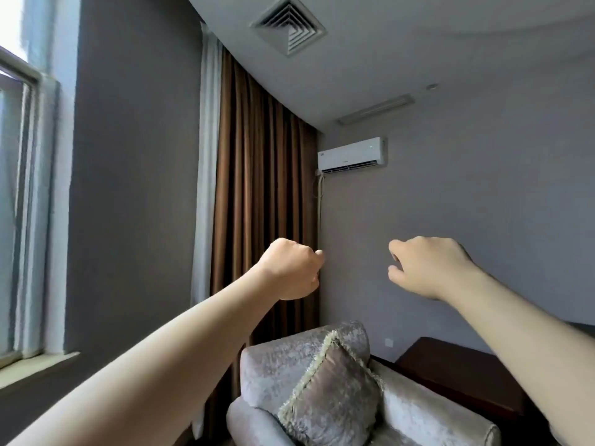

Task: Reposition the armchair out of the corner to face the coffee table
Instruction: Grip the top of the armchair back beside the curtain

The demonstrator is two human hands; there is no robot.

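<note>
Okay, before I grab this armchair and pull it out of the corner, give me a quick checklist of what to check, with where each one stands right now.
1. Hands free: ok. The left hand and right hand are loosely curled in the air, holding nothing.
2. Grip on the armchair: not ok. Both hands are raised well above it, touching nothing.
3. Loose items on the seat: not ok. A fringed cushion leans against the backrest and could slide off.
4. Right side clearance: not ok. A dark wooden table stands close beside the chair.
5. Curtain behind the chair: cannot tell whether it touches.
6. Floor path and coffee table: cannot tell, out of view.
</note>
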